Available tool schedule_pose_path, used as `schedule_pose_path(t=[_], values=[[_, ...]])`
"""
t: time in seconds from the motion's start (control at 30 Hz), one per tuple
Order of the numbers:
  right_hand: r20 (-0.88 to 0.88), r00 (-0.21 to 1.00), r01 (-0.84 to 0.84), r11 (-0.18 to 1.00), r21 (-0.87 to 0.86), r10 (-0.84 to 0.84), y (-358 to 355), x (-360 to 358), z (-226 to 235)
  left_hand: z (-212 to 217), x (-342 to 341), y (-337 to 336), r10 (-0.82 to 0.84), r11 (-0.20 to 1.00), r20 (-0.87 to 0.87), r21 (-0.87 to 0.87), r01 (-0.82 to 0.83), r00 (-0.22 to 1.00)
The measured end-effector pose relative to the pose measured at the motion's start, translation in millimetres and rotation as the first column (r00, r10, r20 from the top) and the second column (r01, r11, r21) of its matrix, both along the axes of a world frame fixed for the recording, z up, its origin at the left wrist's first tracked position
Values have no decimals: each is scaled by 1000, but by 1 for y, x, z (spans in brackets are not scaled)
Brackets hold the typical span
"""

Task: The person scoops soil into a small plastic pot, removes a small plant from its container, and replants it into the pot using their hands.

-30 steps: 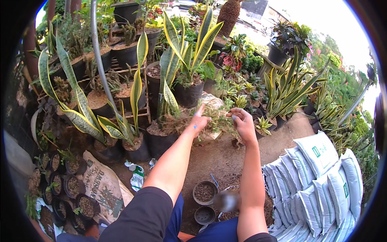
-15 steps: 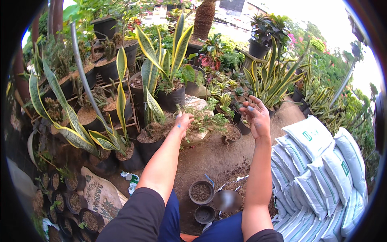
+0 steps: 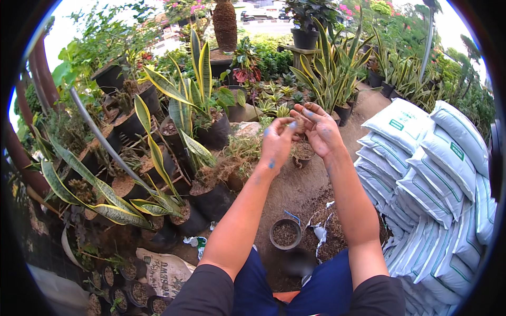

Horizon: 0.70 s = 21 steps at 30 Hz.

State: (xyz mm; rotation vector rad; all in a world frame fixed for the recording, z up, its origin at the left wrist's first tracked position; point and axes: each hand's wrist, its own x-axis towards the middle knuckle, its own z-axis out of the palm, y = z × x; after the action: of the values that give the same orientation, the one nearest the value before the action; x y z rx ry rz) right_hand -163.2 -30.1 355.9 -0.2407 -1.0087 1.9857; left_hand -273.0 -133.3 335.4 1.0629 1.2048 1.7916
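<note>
Both hands are held up in front of the body, left of the bag stack (image 3: 421, 174); by the left hand (image 3: 276, 142), a small brown clump (image 3: 299, 126) is pinched between thumb and fingers, its exact kind too small to be told; the right hand (image 3: 321, 131) is half curled with fingers bent over the clump, between the left hand and the bag stack; whether it is also gripped there cannot be told; blue marks are seen on both hands; a bundle of green stems and matted roots (image 3: 234, 163) is laid farther left of the bag stack, past the left hand; a small pot (image 3: 302, 161) is partly hidden behind the hands; nearer to the bag stack, at its left side, loose dark soil (image 3: 329, 237) is spread; a round soil-filled pot (image 3: 272, 237) is set left of that; well left of the bag stack, snake plants (image 3: 158, 163) are kept in black pots.
</note>
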Motion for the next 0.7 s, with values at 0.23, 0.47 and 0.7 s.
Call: schedule_pose_path(t=[0.23, 0.47, 0.7], values=[[239, 964, 105, 993, 51, -115, -36, 34, 0, 19, 4, -31, 27, 1000, -192, 18, -24, 981], [546, 828, 81, 991, 104, -125, -92, 85, -40, 17, 8, -41, -97, 985, -523, -173, 6, 847], [198, 448, 83, 261, 962, -872, -116, 118, -47, -4, 24, -52, -424, 890, -788, -453, 44, 446]])
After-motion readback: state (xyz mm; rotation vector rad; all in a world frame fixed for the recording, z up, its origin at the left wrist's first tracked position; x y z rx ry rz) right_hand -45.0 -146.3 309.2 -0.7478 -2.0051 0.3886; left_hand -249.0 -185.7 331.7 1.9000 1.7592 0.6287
